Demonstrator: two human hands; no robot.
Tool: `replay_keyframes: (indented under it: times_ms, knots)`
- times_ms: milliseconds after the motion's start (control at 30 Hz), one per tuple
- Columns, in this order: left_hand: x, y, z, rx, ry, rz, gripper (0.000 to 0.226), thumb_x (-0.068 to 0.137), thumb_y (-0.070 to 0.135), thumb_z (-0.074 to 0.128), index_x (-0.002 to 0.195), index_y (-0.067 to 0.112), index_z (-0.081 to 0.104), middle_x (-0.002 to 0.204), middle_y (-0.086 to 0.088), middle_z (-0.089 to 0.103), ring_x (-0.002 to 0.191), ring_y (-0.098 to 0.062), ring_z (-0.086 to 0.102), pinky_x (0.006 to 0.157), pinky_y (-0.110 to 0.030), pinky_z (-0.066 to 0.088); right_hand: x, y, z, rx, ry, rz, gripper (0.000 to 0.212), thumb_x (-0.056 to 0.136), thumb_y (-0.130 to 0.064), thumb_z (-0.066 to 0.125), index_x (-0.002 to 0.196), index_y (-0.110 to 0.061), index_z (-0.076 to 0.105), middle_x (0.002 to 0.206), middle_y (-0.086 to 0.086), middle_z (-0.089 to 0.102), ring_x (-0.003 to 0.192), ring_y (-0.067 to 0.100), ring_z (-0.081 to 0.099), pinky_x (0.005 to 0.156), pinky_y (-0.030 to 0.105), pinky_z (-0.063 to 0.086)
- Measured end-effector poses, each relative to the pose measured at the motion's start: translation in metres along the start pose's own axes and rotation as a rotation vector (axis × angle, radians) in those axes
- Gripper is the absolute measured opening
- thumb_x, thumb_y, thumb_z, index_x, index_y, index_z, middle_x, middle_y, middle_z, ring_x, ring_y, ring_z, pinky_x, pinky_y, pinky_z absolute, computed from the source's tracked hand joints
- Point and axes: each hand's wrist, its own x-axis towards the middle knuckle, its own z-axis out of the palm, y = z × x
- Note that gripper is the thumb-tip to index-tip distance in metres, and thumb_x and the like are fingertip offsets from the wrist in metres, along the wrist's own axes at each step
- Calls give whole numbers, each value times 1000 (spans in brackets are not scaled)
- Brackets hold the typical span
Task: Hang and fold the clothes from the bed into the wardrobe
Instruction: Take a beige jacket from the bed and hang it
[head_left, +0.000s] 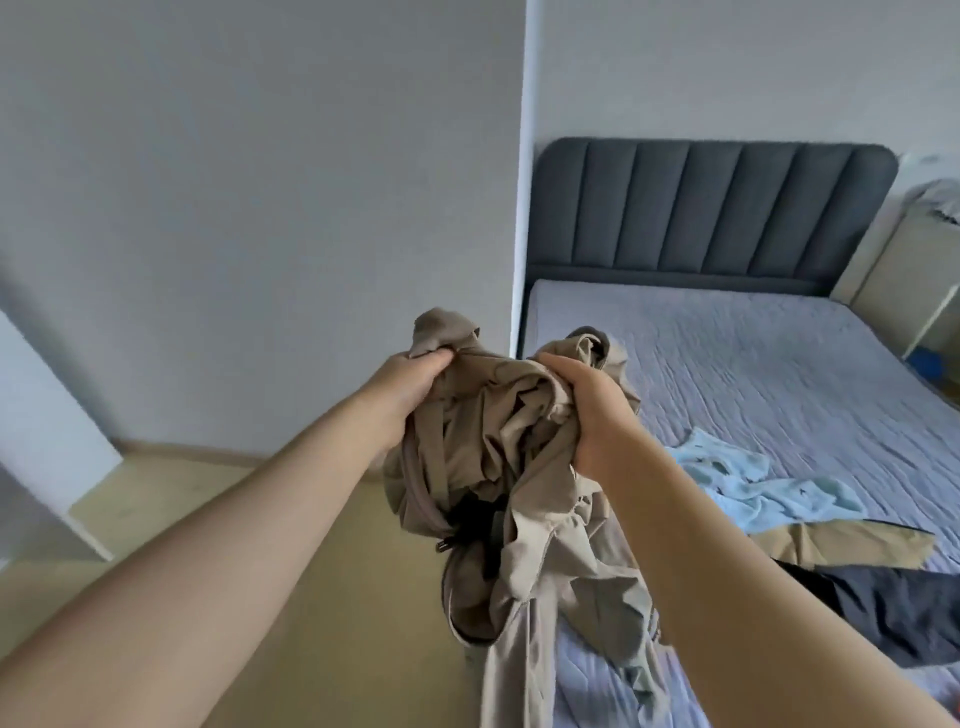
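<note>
Head view: the beige garment (498, 447) is held up in the air over the near corner of the bed (727, 364), between floor and mattress, and its lower end trails down toward the bed's edge. The left hand (410, 389) has its fingers curled tight round a bunched top fold; the right hand (587, 415) grips another bunch just beside it, fingers buried in the cloth. It looks thin, soft and limp, probably light and a little slick, so it should drape rather than keep any shape. For hanging, the shoulders or waistband would be the places to hold, though the crumpling hides which end is which. The cloth is a matt khaki, heavily creased, with a zip (444, 545) running down one edge and a black patch showing inside the folds. A blue garment (753, 483) and a dark garment (909, 608) lie on the bed.
</note>
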Motion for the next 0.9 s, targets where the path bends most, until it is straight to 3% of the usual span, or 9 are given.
replay_keyframes:
  times_ms: [100, 233, 300, 433, 567, 667, 767, 833, 900]
  knots:
    - [-7, 27, -60, -71, 110, 66, 27, 91, 36, 53, 109, 17, 59, 108, -8, 64, 103, -26, 60, 95, -38, 46, 0, -12, 65, -23, -191, -40, 12, 85, -19, 62, 90, -8, 64, 81, 10, 65, 75, 23, 63, 80, 34, 53]
    - [-28, 59, -160, -143, 248, 183, 15, 93, 34, 52, 93, 21, 60, 93, -3, 65, 85, -18, 62, 74, -28, 49, -3, -12, 162, -61, -330, -66, 17, 87, -26, 61, 86, -10, 65, 74, 7, 67, 65, 20, 65, 71, 30, 53]
    - [-39, 71, -210, -147, 324, 231, 13, 93, 33, 52, 91, 23, 59, 91, -1, 64, 81, -17, 61, 72, -28, 47, -3, -8, 206, -77, -355, -78, 23, 88, -31, 59, 90, -9, 66, 76, 8, 70, 66, 20, 67, 73, 31, 54]
    - [-66, 85, -303, -274, 503, 288, 10, 95, 29, 51, 88, 23, 55, 83, 2, 62, 74, -14, 59, 66, -29, 48, 1, 3, 286, -142, -359, -165, 33, 89, -36, 58, 107, -9, 64, 101, 13, 69, 90, 27, 67, 87, 41, 53]
    - [-93, 86, -388, -331, 636, 319, 7, 94, 24, 53, 87, 23, 54, 81, 4, 61, 70, -11, 57, 63, -26, 46, -6, 19, 362, -162, -353, -247, 14, 88, -35, 61, 89, -21, 62, 97, 7, 66, 89, 23, 64, 81, 38, 54]
    - [-105, 83, -426, -322, 624, 338, 10, 90, 7, 58, 91, 17, 60, 82, 0, 63, 70, -12, 60, 61, -25, 51, -13, 19, 398, -131, -339, -318, 12, 88, -34, 61, 82, -25, 59, 92, 1, 63, 88, 19, 62, 80, 36, 53]
    - [-116, 77, -454, -193, 614, 298, 24, 79, -6, 64, 92, 13, 60, 82, -6, 64, 67, -16, 60, 59, -24, 49, -20, 18, 433, -160, -350, -423, 13, 89, -33, 59, 78, -27, 56, 82, -6, 59, 79, 11, 57, 64, 25, 47]
    - [-122, 69, -469, 62, 608, 224, 28, 75, -2, 69, 89, 20, 59, 75, -1, 57, 57, -13, 52, 44, -14, 40, -25, 22, 454, -198, -410, -437, 12, 90, -32, 58, 79, -28, 57, 82, -8, 60, 79, 10, 57, 67, 24, 48]
    - [-127, 61, -480, 384, 526, 154, 36, 74, 8, 74, 96, 29, 56, 80, 3, 51, 60, -10, 48, 40, -12, 36, -31, 29, 476, -201, -497, -389, 11, 90, -32, 59, 81, -27, 60, 84, -6, 62, 80, 11, 60, 68, 26, 50]
